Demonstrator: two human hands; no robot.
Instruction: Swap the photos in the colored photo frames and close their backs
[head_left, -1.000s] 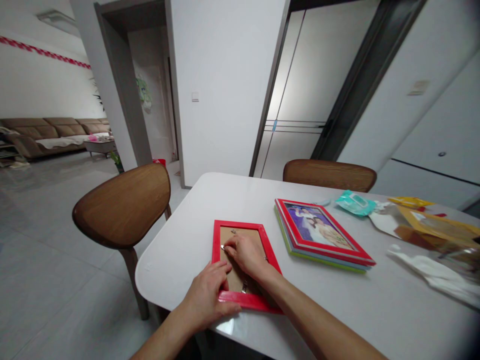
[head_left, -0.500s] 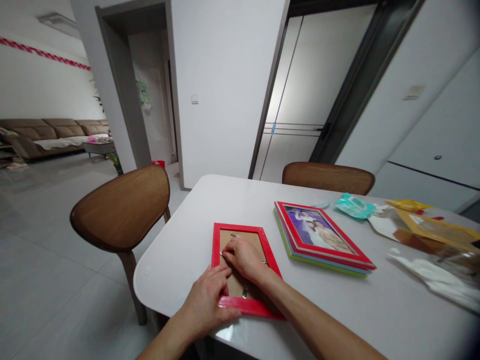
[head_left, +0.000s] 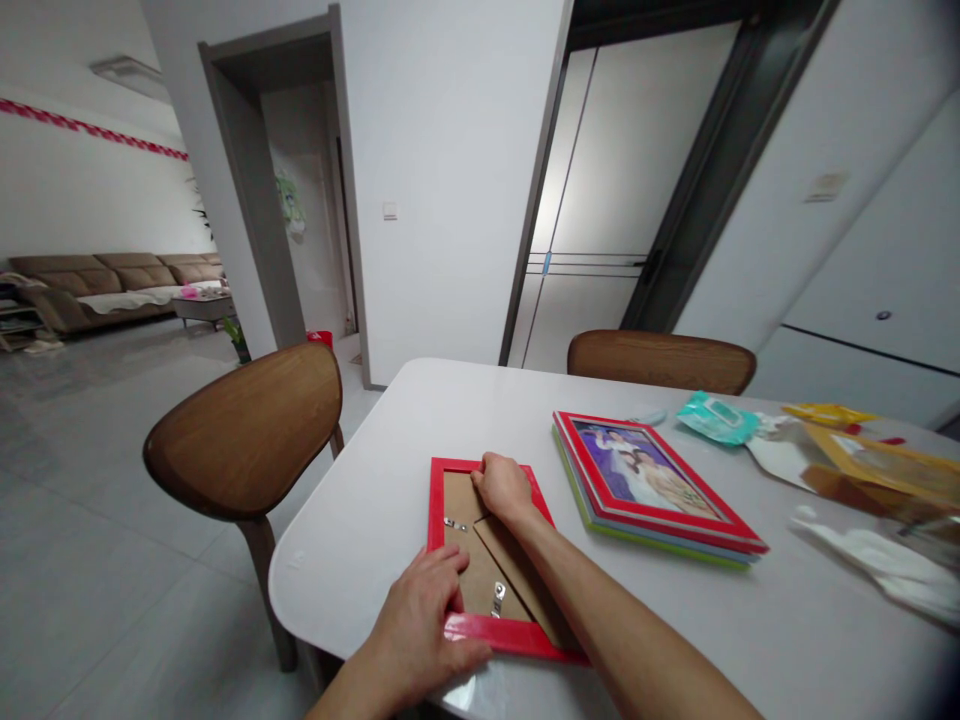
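A red picture frame (head_left: 437,500) lies face down near the front left corner of the white table (head_left: 465,410), its brown backing board (head_left: 472,565) and small metal clips showing. My left hand (head_left: 424,625) presses flat on the frame's near edge, fingers stretched onto the backing. My right hand (head_left: 504,487) rests at the frame's far edge with fingers curled, pinching at the top of the backing where a clip sits. What the fingertips grip is hidden.
A stack of coloured frames (head_left: 656,480) with a photo on top lies to the right. Beyond it are a teal wipes pack (head_left: 712,417), yellow packaging (head_left: 870,455) and white plastic (head_left: 877,555). Two wooden chairs (head_left: 247,430) (head_left: 660,360) stand at the table.
My right hand has moved from the left side clip up to the frame's far edge, uncovering the backing board. My left hand stays on the near edge.
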